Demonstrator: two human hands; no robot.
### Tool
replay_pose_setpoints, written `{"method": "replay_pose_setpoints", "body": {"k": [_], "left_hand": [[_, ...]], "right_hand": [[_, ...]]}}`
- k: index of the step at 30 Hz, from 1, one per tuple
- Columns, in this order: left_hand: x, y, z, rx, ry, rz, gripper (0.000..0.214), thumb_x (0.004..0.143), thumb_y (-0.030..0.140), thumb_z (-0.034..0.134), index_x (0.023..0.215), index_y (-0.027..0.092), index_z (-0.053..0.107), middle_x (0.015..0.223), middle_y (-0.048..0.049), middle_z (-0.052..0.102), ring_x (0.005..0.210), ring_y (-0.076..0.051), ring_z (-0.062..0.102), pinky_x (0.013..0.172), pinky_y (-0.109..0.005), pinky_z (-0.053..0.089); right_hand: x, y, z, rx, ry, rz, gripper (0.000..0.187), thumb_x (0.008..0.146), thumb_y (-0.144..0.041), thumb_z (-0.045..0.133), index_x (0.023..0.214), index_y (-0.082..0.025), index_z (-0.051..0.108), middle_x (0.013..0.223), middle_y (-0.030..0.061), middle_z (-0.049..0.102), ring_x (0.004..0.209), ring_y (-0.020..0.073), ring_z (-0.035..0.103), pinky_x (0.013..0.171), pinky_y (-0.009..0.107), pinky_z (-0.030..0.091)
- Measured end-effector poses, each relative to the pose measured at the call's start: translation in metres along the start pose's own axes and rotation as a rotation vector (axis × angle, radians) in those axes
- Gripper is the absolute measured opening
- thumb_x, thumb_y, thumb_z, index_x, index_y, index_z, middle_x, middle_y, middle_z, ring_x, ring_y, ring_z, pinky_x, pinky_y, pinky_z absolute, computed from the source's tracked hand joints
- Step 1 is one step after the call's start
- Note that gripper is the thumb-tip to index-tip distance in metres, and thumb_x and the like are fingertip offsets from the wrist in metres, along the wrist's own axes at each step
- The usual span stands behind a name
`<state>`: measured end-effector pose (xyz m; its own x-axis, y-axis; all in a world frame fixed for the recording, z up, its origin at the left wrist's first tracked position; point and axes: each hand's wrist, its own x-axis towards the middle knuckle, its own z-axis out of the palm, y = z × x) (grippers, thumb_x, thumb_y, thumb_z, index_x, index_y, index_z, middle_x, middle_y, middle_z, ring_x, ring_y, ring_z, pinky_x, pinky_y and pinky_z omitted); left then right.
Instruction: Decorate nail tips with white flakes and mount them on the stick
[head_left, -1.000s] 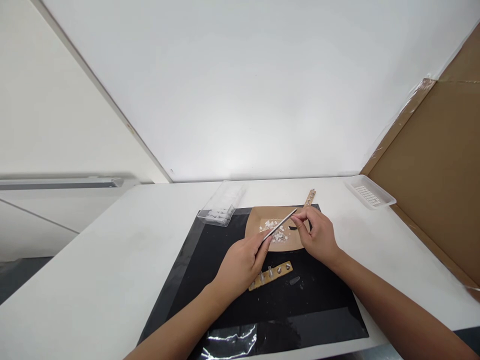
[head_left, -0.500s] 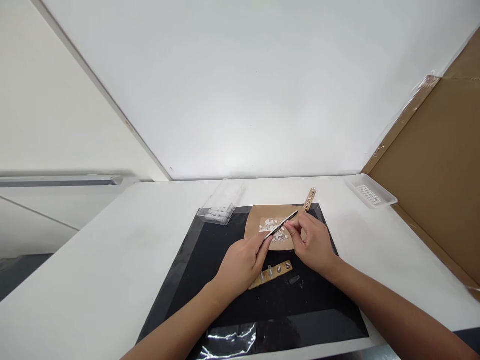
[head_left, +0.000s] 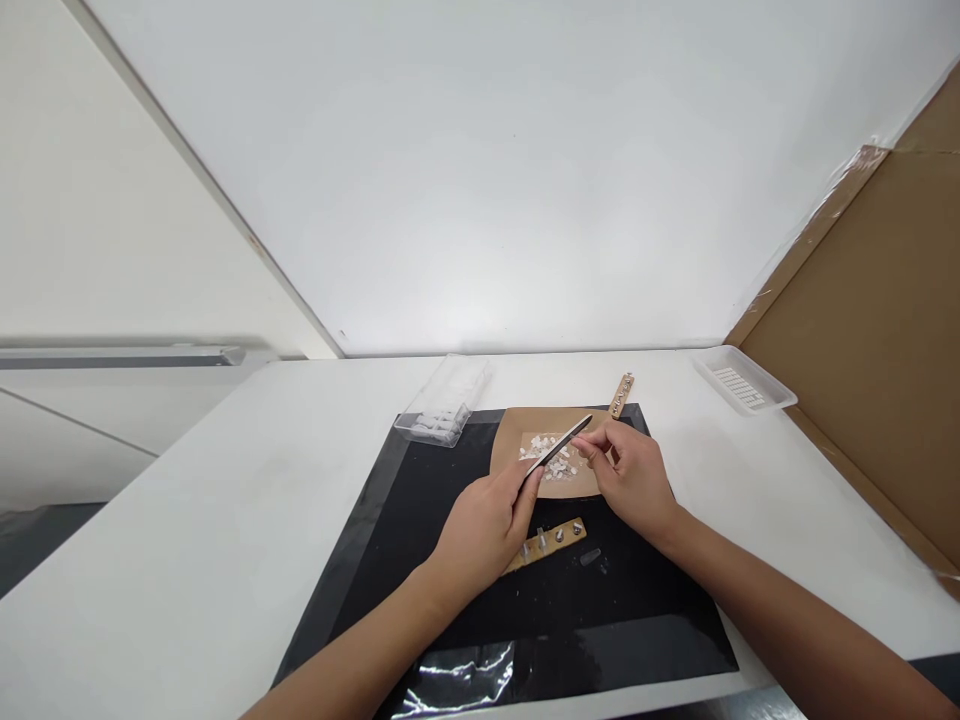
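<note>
My left hand (head_left: pixel 487 515) is closed around the near end of a thin, flat nail file (head_left: pixel 564 440), black with a pale edge, which slants up to the right. Just right of its far end my right hand (head_left: pixel 630 470) pinches thumb and forefinger together; whatever is between them is too small to make out. Below both lies a brown paper sheet (head_left: pixel 507 440) bearing a scatter of small white chips (head_left: pixel 551 458). A wooden strip (head_left: pixel 555 540) with metal studs and clear nail tips is partly covered by my left hand. Near it rests a loose clear nail tip (head_left: pixel 590 557).
A black mat (head_left: pixel 420 530) lies on the white table (head_left: pixel 187 520). Toward the back are a clear plastic box (head_left: pixel 442 400) with pale pieces, another studded wooden strip (head_left: pixel 622 395) and a shallow tray (head_left: pixel 776 390) with white pieces. Cardboard (head_left: pixel 862 330) stands at the right.
My right hand has shifted slightly right, away from the nail file, opening a small gap. The file's far end has dipped a little; my left hand stays nearly still.
</note>
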<state>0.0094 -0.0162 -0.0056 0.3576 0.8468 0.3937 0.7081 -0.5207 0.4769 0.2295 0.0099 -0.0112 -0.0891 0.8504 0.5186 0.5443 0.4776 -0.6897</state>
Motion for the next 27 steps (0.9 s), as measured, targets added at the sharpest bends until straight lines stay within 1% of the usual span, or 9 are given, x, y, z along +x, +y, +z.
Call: {"method": "replay_pose_setpoints", "body": {"k": [2, 5, 9, 12, 16, 18, 21, 25, 27], "left_hand": [[0.0, 0.0, 0.0, -0.013, -0.002, -0.008, 0.035, 0.113, 0.033, 0.041, 0.104, 0.019, 0.072, 0.084, -0.0055, 0.079, 0.068, -0.02, 0.073, 0.061, -0.029, 0.049], [0.0, 0.001, 0.0, -0.037, -0.013, -0.016, 0.035, 0.112, 0.034, 0.041, 0.112, 0.019, 0.072, 0.091, -0.0067, 0.081, 0.073, -0.021, 0.075, 0.065, -0.029, 0.051], [0.0, 0.0, 0.001, -0.047, -0.053, -0.039, 0.038, 0.114, 0.036, 0.038, 0.108, 0.019, 0.072, 0.094, -0.0072, 0.081, 0.075, -0.021, 0.076, 0.066, -0.03, 0.052], [0.0, -0.002, 0.003, -0.039, -0.06, -0.037, 0.041, 0.115, 0.037, 0.035, 0.108, 0.02, 0.072, 0.095, -0.0073, 0.081, 0.077, -0.022, 0.076, 0.067, -0.03, 0.053], [0.001, -0.003, 0.006, -0.005, -0.037, -0.029, 0.044, 0.115, 0.039, 0.034, 0.102, 0.019, 0.072, 0.083, -0.0057, 0.077, 0.067, -0.021, 0.072, 0.063, -0.029, 0.05], [0.001, -0.003, 0.007, 0.003, -0.029, -0.029, 0.045, 0.115, 0.038, 0.034, 0.1, 0.019, 0.071, 0.082, -0.0054, 0.077, 0.067, -0.02, 0.071, 0.063, -0.029, 0.049], [0.0, -0.001, 0.009, 0.021, -0.019, -0.034, 0.044, 0.115, 0.037, 0.034, 0.098, 0.019, 0.07, 0.081, -0.0051, 0.076, 0.066, -0.02, 0.071, 0.062, -0.029, 0.048], [0.0, -0.001, 0.009, 0.063, 0.024, -0.005, 0.047, 0.116, 0.037, 0.032, 0.091, 0.019, 0.068, 0.07, -0.0033, 0.07, 0.059, -0.018, 0.066, 0.06, -0.028, 0.046], [0.0, -0.001, 0.008, 0.07, 0.038, 0.011, 0.047, 0.116, 0.037, 0.032, 0.09, 0.019, 0.067, 0.069, -0.003, 0.069, 0.059, -0.018, 0.066, 0.06, -0.028, 0.046]], "right_hand": [[0.0, -0.001, -0.001, 0.029, -0.007, 0.024, 0.024, 0.106, -0.033, 0.062, 0.084, -0.024, 0.068, 0.079, 0.0005, 0.072, 0.074, 0.0189, 0.067, 0.069, 0.031, 0.049], [0.0, -0.002, -0.001, 0.028, -0.027, 0.03, 0.024, 0.107, -0.033, 0.06, 0.086, -0.025, 0.068, 0.081, 0.0007, 0.073, 0.075, 0.0192, 0.067, 0.07, 0.031, 0.049], [-0.001, -0.001, 0.001, -0.064, -0.027, 0.006, 0.021, 0.106, -0.033, 0.059, 0.089, -0.025, 0.066, 0.084, 0.0017, 0.073, 0.079, 0.0202, 0.069, 0.072, 0.032, 0.049], [-0.001, 0.001, 0.003, -0.143, -0.008, 0.018, 0.019, 0.106, -0.032, 0.059, 0.089, -0.025, 0.065, 0.086, 0.0012, 0.074, 0.08, 0.0199, 0.07, 0.071, 0.031, 0.047], [0.0, 0.004, 0.005, -0.2, -0.019, 0.003, 0.017, 0.106, -0.031, 0.057, 0.09, -0.025, 0.062, 0.087, 0.0013, 0.074, 0.081, 0.0201, 0.069, 0.072, 0.032, 0.046], [0.001, 0.004, 0.006, -0.205, -0.033, -0.006, 0.017, 0.106, -0.03, 0.056, 0.09, -0.024, 0.061, 0.086, 0.0019, 0.073, 0.08, 0.0205, 0.068, 0.072, 0.032, 0.045], [0.0, 0.0, 0.01, -0.201, -0.046, -0.023, 0.017, 0.106, -0.029, 0.053, 0.09, -0.024, 0.058, 0.086, 0.0029, 0.071, 0.079, 0.021, 0.067, 0.071, 0.033, 0.045], [-0.004, -0.009, 0.014, -0.212, -0.102, -0.065, 0.017, 0.106, -0.026, 0.053, 0.091, -0.024, 0.058, 0.084, 0.0025, 0.07, 0.077, 0.0207, 0.064, 0.069, 0.033, 0.043], [-0.003, -0.01, 0.015, -0.224, -0.113, -0.095, 0.017, 0.107, -0.025, 0.054, 0.09, -0.024, 0.059, 0.083, 0.0027, 0.069, 0.077, 0.0209, 0.063, 0.069, 0.034, 0.043]]}}
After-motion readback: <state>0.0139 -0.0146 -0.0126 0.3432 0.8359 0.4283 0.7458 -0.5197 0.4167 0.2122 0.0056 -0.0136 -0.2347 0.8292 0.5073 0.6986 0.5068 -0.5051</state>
